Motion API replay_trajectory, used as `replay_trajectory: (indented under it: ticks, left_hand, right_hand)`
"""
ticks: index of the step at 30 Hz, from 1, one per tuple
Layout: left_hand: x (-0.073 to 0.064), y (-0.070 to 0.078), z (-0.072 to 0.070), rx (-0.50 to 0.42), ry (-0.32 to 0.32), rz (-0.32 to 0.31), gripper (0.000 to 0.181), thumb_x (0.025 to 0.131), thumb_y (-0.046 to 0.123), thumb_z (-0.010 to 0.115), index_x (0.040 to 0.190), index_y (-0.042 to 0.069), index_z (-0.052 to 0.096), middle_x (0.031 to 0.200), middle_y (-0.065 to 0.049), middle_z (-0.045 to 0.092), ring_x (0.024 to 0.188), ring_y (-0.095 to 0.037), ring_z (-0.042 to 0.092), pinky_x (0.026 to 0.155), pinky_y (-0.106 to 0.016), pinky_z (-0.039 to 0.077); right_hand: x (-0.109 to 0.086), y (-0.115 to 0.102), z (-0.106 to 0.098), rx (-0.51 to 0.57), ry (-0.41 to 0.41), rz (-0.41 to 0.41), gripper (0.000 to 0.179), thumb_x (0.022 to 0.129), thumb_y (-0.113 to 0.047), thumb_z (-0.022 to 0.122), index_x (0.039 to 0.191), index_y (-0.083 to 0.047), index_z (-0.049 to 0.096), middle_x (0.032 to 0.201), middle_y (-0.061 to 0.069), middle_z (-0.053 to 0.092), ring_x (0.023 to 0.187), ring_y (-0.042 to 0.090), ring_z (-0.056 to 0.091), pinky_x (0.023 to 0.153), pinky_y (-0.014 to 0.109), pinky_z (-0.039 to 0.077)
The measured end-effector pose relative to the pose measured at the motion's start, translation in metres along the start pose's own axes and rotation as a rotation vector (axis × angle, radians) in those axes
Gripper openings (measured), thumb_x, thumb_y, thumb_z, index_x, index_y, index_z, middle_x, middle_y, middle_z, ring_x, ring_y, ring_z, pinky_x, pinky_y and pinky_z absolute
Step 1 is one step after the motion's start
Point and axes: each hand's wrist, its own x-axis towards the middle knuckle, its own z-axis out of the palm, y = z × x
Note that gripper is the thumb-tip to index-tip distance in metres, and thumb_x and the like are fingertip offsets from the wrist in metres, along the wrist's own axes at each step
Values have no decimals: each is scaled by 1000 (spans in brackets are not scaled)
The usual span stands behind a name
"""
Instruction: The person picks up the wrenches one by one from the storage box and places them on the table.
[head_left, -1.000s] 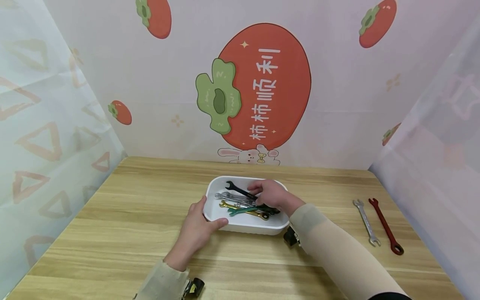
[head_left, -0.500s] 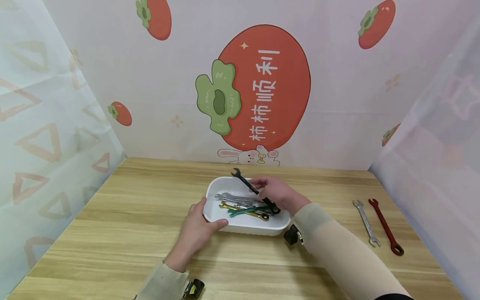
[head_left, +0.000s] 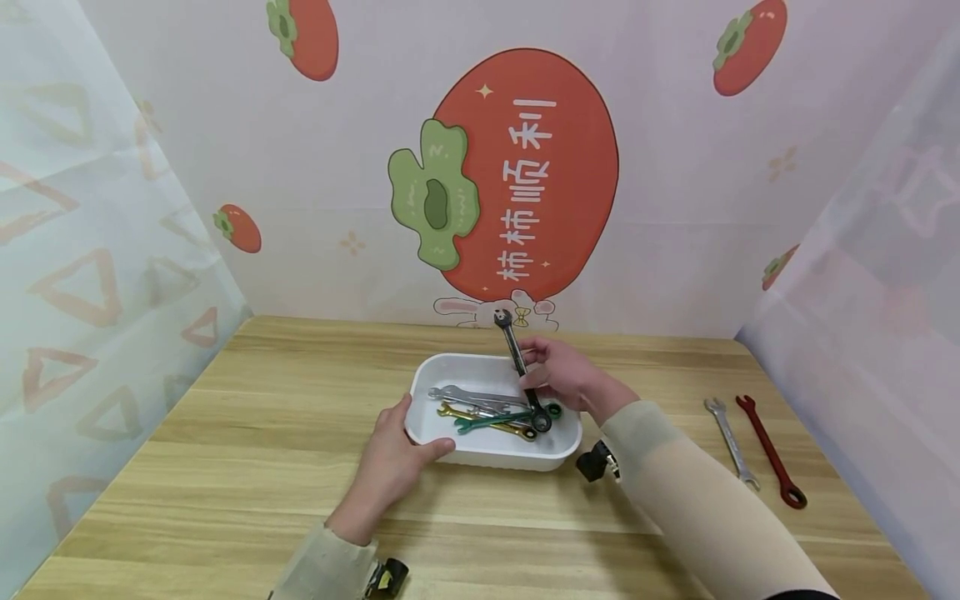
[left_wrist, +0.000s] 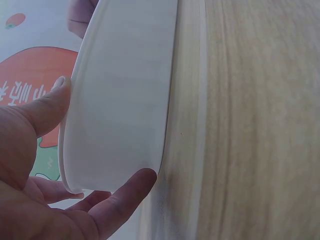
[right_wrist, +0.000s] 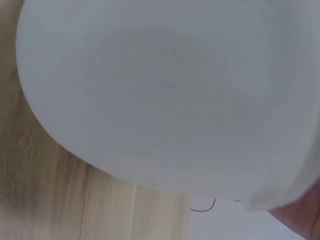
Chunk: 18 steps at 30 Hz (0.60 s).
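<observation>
The white plastic box (head_left: 491, 459) stands on the table with several wrenches in it. My left hand (head_left: 393, 457) grips its left end, thumb over the front rim and fingers around the side. In the left wrist view, the box wall (left_wrist: 120, 100) lies between thumb and fingers. My right hand (head_left: 567, 379) pinches a black combination wrench (head_left: 519, 360), tilted steeply, its ring end low over the box and its open end above the back rim. Inside lie silver wrenches (head_left: 476, 397), a gold wrench (head_left: 450, 410) and a green wrench (head_left: 487, 422). The box (right_wrist: 150, 100) hides most of the right wrist view.
To the right on the wooden table (head_left: 247, 467) lie a silver open-end wrench (head_left: 729, 437) and a red wrench (head_left: 769, 446), side by side. A printed backdrop (head_left: 675, 275) rises behind the table, with side panels at left and right.
My right hand has lifted the black wrench from among the others and swung it more upright, moving slightly right. My left hand has stayed on the box.
</observation>
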Motion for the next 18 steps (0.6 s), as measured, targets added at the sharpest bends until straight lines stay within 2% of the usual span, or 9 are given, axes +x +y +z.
replay_trajectory:
  ticks: [5, 9, 12, 18]
  left_hand:
    - [0, -1, 0, 0, -4, 0, 102, 78, 30, 88, 153, -6, 29, 142, -26, 43, 122, -38, 49, 104, -53, 37]
    - [1, -1, 0, -2, -6, -3, 101, 78, 29, 87, 153, -5, 29, 142, -26, 43, 121, -37, 49, 104, -53, 37]
    - [0, -1, 0, -3, -7, -3, 101, 78, 30, 87, 153, -5, 29, 142, -26, 43, 121, -37, 49, 104, -53, 37]
    - [1, -2, 1, -5, -6, 3, 102, 78, 30, 87, 153, -5, 29, 143, -25, 43, 122, -36, 49, 104, -52, 37]
  right_hand:
    - [-4, -2, -5, 69, -9, -14, 59, 88, 14, 63, 140, -9, 47, 127, 21, 52, 99, 37, 59, 82, 46, 55]
    - [-6, -2, -11, 111, -13, -31, 59, 91, 12, 62, 143, -7, 42, 127, 25, 50, 91, 35, 63, 80, 44, 56]
    - [-8, -2, -15, 139, -7, -37, 58, 91, 11, 62, 142, -7, 41, 122, 23, 52, 85, 30, 64, 79, 43, 56]
    - [-12, -1, -25, 180, -15, -60, 59, 91, 12, 61, 143, -6, 38, 110, 19, 56, 83, 29, 65, 79, 42, 56]
